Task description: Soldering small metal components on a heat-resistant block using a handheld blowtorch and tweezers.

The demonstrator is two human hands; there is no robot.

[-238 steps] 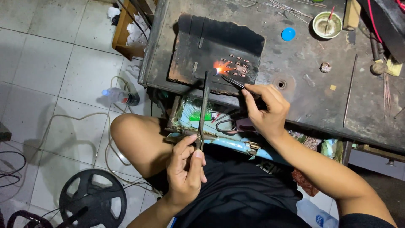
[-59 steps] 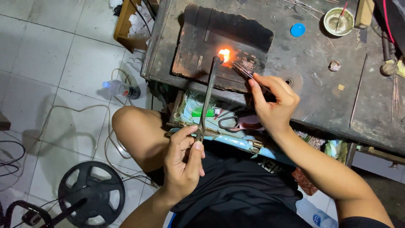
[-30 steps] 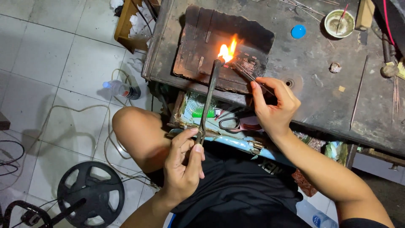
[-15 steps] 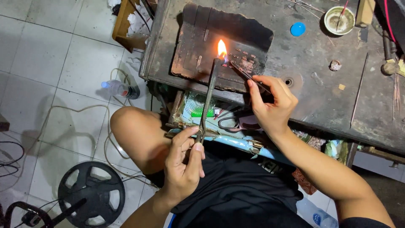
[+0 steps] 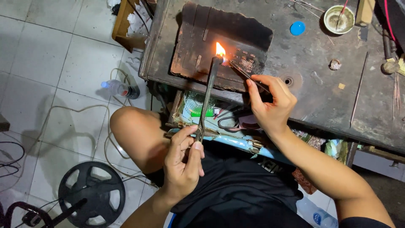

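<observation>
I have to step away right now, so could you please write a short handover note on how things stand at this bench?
Left hand: grip closed on the torch, whose lit tip burns over the charred block.
Right hand: grip closed on thin tweezers, tips at the small rings laid in rows on the block.
Done: rings are set out in rows and the flame is lit.
Left: I cannot tell which rings have been heated.
Nearby on the workbench: a blue cap and a small bowl.

floor: pale square tiles, grey grout
furniture: dark scorched workbench, upper right
floor clutter: plastic bottle, cable loops, black wheel at lower left
light: dim, even
</observation>
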